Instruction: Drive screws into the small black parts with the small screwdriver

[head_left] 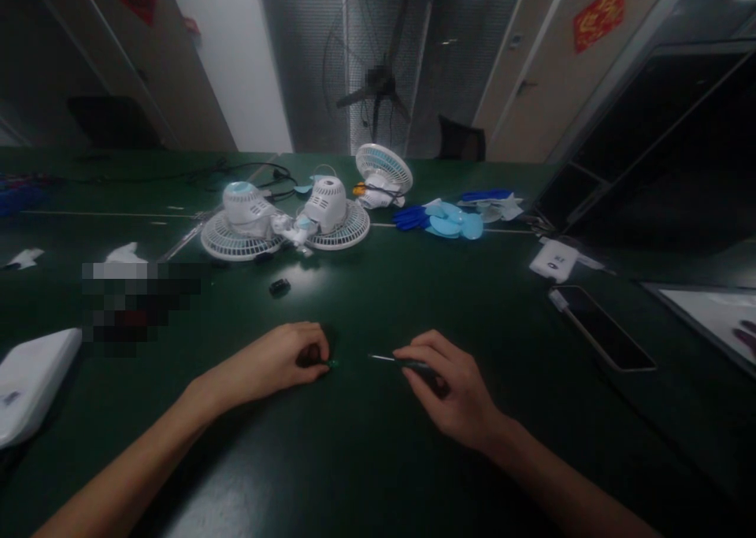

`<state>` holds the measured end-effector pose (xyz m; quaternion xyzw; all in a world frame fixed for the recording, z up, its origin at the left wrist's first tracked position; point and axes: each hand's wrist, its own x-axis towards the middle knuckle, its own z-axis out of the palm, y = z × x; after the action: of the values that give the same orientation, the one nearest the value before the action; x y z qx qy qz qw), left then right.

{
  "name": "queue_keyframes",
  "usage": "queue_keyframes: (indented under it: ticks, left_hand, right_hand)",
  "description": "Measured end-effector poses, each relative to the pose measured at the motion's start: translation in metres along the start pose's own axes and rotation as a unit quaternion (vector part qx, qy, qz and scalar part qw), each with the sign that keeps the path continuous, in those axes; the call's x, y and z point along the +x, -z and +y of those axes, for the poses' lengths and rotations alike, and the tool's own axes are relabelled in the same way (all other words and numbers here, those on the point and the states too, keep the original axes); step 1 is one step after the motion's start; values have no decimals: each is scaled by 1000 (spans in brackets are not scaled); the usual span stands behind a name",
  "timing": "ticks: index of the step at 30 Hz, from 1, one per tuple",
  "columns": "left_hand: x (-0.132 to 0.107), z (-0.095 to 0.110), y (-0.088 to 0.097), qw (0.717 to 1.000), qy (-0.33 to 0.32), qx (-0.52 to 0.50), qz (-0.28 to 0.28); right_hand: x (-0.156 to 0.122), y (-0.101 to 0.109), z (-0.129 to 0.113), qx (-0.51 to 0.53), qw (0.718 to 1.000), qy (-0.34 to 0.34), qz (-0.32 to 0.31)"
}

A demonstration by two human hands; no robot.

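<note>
My left hand (298,354) is closed in a pinch near the middle of the dark green table (354,459). A tiny green piece (334,363) pokes out from its fingertips, too small to name. To the right, my right hand (452,384) grips a screwdriver (416,364) by its dark handle. The thin metal shaft points left toward the green piece, with a gap between them. A small black part (279,287) lies on the table beyond my left hand.
Farther back lie white fan heads (242,227), (336,223) and a third fan (383,174). Blue fan blades (452,220) rest right of them. A phone (605,327) and a white box (554,260) lie at right, a white case (38,384) at left.
</note>
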<state>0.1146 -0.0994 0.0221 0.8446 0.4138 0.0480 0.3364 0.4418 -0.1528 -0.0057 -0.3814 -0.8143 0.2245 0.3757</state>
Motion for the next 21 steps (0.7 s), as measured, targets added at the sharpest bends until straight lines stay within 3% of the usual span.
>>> queue_keyframes:
  ticks: [4, 7, 9, 12, 14, 17, 21]
  left_hand:
    - [2, -12, 5, 999, 2, 15, 38]
    - [0, -41, 19, 984, 52, 28, 166]
    - [-5, -68, 31, 956, 103, 31, 274]
    - [-13, -101, 43, 916, 167, 31, 362]
    - [-15, -111, 45, 906, 167, 52, 385]
    - [-10, -108, 42, 907, 104, 117, 390]
    - [0, -101, 36, 925, 23, 186, 331]
  right_hand:
    - [0, 0, 1, -5, 1000, 4, 5]
    - [0, 1, 1, 3, 1000, 0, -3]
    - [-1, 1, 1, 5, 1000, -3, -8]
    - [-1, 0, 1, 4, 1000, -4, -8]
    - [-1, 0, 2, 2, 1000, -4, -6]
    - [-1, 0, 2, 2, 1000, -3, -11]
    - [-2, 0, 3, 4, 1000, -6, -13]
